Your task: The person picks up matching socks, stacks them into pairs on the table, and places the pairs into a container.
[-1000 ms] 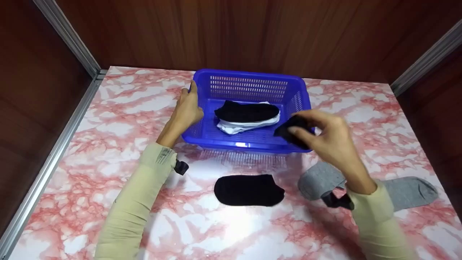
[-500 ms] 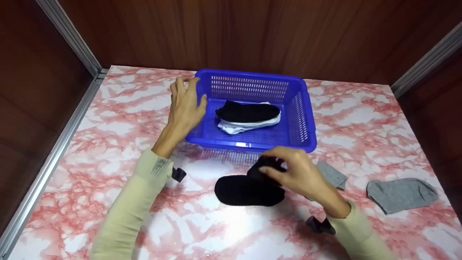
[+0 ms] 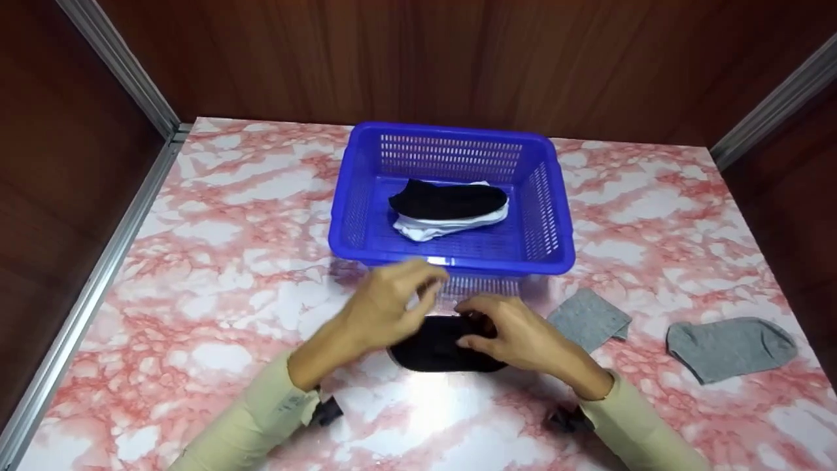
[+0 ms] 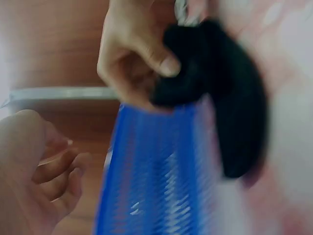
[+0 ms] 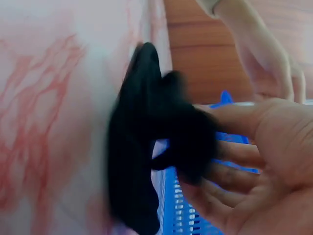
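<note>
A black sock [image 3: 418,347] lies flat on the marbled table in front of the basket, partly covered by both hands in the head view. Over its right end, my right hand [image 3: 516,335] pinches a second, bunched black sock [image 5: 190,139] between thumb and fingers. The left wrist view shows this bunched sock [image 4: 181,73] against the flat one [image 4: 239,112]. My left hand [image 3: 384,306] hovers at the flat sock's left end, slightly blurred, fingers loosely bent with nothing between them.
Behind the hands stands a blue basket [image 3: 510,265]; inside, a black sock [image 3: 451,201] lies on white socks [image 3: 451,227]. To the right are a grey sock [image 3: 588,320] and another grey sock [image 3: 731,350]. A wooden panel [image 3: 444,59] rises behind the table.
My right hand carried the bunched black sock from the basket's right front corner to the flat sock. My left hand let go of the basket's left rim and came down toward the flat sock.
</note>
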Action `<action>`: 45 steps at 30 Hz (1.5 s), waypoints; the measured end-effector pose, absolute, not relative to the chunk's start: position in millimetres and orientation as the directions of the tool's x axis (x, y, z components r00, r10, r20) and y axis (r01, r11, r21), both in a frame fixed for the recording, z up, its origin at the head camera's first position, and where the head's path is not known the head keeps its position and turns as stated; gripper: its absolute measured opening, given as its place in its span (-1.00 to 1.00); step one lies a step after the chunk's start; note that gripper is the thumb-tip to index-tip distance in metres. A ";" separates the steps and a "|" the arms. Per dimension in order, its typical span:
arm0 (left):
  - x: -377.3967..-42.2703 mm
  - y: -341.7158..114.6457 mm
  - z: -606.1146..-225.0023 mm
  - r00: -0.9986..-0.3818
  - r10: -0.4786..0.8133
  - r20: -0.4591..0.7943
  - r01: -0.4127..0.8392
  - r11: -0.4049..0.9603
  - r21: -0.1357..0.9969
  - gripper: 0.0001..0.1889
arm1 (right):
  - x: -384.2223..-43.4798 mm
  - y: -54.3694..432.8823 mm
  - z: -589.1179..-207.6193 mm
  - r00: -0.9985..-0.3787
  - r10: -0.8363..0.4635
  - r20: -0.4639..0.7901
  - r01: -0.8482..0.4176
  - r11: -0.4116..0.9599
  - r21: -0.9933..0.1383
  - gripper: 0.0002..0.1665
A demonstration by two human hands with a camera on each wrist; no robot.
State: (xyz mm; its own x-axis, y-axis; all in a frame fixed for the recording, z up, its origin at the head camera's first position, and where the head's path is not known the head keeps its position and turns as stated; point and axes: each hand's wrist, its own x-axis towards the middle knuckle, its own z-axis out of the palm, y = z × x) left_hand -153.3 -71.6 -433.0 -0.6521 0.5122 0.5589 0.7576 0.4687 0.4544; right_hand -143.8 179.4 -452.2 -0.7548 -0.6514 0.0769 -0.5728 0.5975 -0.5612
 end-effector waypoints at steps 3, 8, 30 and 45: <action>-145.6 -69.1 -447.8 -0.720 0.592 0.362 0.681 0.501 0.535 -0.81 | -144.3 189.5 -448.9 -0.747 -0.664 0.011 -0.552 0.612 -0.567 -0.38; -136.6 -64.4 -468.6 -0.790 0.610 0.061 0.526 0.624 0.577 -0.68 | -146.1 200.5 -449.1 -0.777 -0.628 -0.035 -0.485 0.633 -0.604 -0.38; -135.1 -57.3 -464.3 -0.802 0.596 0.045 0.272 0.296 0.916 -0.83 | -142.7 210.5 -435.6 -0.810 -0.587 -0.011 -0.325 0.463 -0.825 -0.82; -146.3 -82.7 -464.3 -0.664 0.713 -0.225 0.356 0.567 0.743 -0.63 | -146.5 222.9 -432.8 -0.694 -0.669 -0.266 -0.338 0.629 -0.700 -0.68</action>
